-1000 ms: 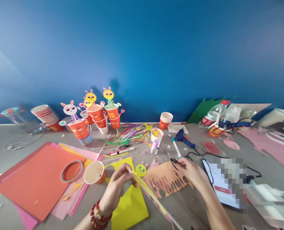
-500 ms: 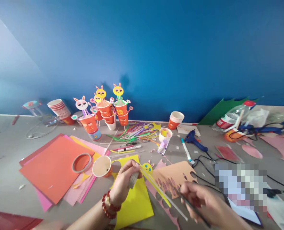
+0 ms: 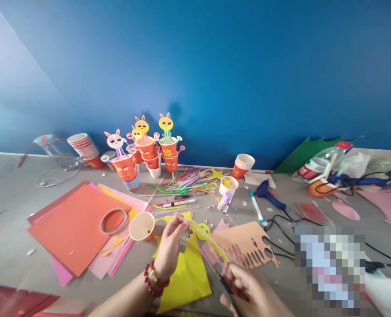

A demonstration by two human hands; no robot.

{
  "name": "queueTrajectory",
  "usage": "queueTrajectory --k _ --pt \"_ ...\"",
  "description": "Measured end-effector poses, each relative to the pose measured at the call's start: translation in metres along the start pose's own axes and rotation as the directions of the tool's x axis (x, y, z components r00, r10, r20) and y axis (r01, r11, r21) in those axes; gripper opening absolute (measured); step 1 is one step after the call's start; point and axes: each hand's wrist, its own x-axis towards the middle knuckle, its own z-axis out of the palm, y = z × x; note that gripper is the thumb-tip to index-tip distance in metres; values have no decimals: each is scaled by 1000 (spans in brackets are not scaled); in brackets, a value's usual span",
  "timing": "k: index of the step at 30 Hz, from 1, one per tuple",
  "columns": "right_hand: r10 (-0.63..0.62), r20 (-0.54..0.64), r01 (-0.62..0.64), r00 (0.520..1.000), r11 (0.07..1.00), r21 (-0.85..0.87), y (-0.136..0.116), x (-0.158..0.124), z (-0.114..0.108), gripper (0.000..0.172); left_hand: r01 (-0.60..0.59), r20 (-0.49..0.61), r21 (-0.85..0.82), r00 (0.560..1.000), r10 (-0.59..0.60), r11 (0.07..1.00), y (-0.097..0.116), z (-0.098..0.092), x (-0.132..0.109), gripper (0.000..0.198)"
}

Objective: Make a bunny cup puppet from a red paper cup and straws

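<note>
My left hand (image 3: 172, 242), with red beads at the wrist, is closed on the upper end of a yellow pipe cleaner (image 3: 212, 241) and a paler strip beside it. A small greyish piece (image 3: 183, 241) sits against its palm, its kind unclear. My right hand (image 3: 246, 288) is closed around a slim black-handled tool (image 3: 227, 291), probably scissors; its thin end points up and left. The right fingertips are at the lower end of the pipe cleaner. Beneath lies a cut yellow sheet (image 3: 189, 281). A yellow rabbit face (image 3: 204, 230) is partly hidden behind the strips.
Paper-cup rabbit figures (image 3: 124, 167) stand along the wall, near several loose pipe cleaners (image 3: 189, 180). Left are coloured sheets (image 3: 73, 224), a tape roll (image 3: 102, 224) and a cup (image 3: 142, 226). Right are cut peach paper (image 3: 248, 235), a glue gun (image 3: 268, 193), cables and a bottle (image 3: 327, 156).
My right hand has moved left and down with the tool, reaching the lower end of the pipe cleaner. My left hand has turned a little and still holds the upper end.
</note>
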Motion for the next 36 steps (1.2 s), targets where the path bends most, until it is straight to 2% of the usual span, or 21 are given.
queueTrajectory --k 4,8,11,14,16,18,21,23,28,32,36 --pt "-56 36 55 998 998 24 12 15 9 48 -13 20 -15 1000 13 1000 3 0 -4 22" --pt "-69 46 64 997 993 96 19 17 18 56 -15 30 -22 999 16 1000 3 -2 -4 22" --pt "-41 38 31 998 968 249 19 13 20 60 -39 23 -32 999 40 999 2 -4 -1 22" --pt "38 88 -70 995 915 397 14 8 15 62 -51 1 -28 999 51 998 3 -5 2 21" --pt "61 101 -93 993 934 346 10 6 11 59 -47 0 -37 999 47 998 5 -4 2 20" --pt "26 73 -39 997 980 193 7 7 8 53 -31 8 -62 999 32 998 5 -4 2 19" --pt "-35 106 32 994 999 31 10 13 7 48 1 25 -96 1000 2 995 3 -4 0 17" --pt "-53 136 50 989 998 30 16 19 7 46 5 37 -97 999 -1 995 2 -6 -2 15" --pt "-107 105 99 989 992 77 26 32 5 38 -21 78 -68 997 27 997 4 -7 -3 11" --pt "-51 100 45 994 997 63 18 31 4 30 4 127 -96 992 8 995 8 -5 -5 10" --pt "-59 78 50 995 993 109 10 28 5 35 36 121 -119 992 -21 992 10 -4 -6 10"
